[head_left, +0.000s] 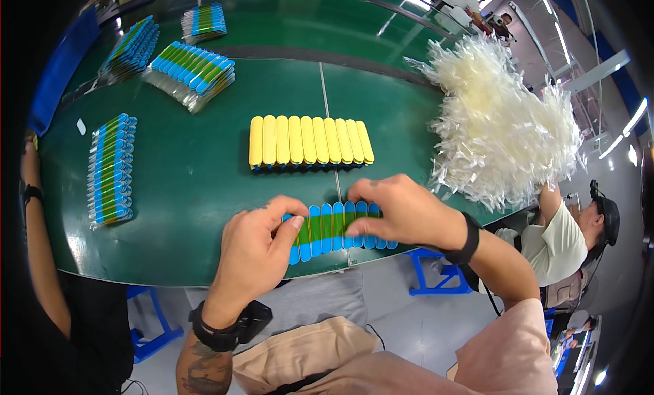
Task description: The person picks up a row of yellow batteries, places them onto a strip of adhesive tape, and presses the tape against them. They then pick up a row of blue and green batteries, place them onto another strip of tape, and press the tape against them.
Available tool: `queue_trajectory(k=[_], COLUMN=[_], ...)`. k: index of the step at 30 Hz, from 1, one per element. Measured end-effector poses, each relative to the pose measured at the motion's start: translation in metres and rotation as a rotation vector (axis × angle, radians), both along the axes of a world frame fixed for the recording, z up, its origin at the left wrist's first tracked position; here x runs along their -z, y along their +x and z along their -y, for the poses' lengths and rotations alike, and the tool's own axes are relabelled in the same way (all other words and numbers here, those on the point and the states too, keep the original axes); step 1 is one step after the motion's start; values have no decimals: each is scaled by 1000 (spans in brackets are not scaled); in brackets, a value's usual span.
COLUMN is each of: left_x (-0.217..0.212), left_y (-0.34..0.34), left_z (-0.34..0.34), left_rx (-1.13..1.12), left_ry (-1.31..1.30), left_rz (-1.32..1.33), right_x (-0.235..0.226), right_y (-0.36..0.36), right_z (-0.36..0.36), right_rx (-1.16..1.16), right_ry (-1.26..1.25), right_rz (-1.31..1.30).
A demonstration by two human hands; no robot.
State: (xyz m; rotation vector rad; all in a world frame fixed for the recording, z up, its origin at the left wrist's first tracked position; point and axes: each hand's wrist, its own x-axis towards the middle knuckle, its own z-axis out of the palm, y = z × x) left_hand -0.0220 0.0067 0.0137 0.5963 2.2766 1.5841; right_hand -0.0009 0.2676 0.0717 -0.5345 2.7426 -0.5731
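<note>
A row of flat, round-ended blue-and-green strips [327,229], shaped like nail files, lies side by side at the table's near edge. My left hand [255,241] is closed on its left end, thumb and forefinger pinched together. Over the right part of the row, my right hand [409,214] curves with thumb and forefinger apart. Its thumb lies over the strips; the forefinger reaches past their far ends, and the other fingers are mostly hidden. Just beyond my hands stands a neat row of yellow round-ended strips [306,141], stacked in layers with blue showing beneath.
On the green table [197,224] a bundle of similar strips [112,169] lies at left, with more wrapped bundles [192,68] at the far left. A big heap of clear plastic sleeves [501,122] fills the right side. Co-workers [562,235] sit at both sides; blue stools [436,276] stand below.
</note>
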Motion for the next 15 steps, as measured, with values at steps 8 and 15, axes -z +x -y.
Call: queue_trajectory(k=[8, 15], left_x=[-2, 12], left_y=[13, 24], left_z=[3, 8], left_rx=[68, 86], left_ry=[-242, -270], left_rz=[-602, -1170], right_x=[-6, 11], right_y=[35, 47], right_z=[-8, -30], right_rx=[-196, -393], right_ry=[250, 91], right_rz=[-300, -521])
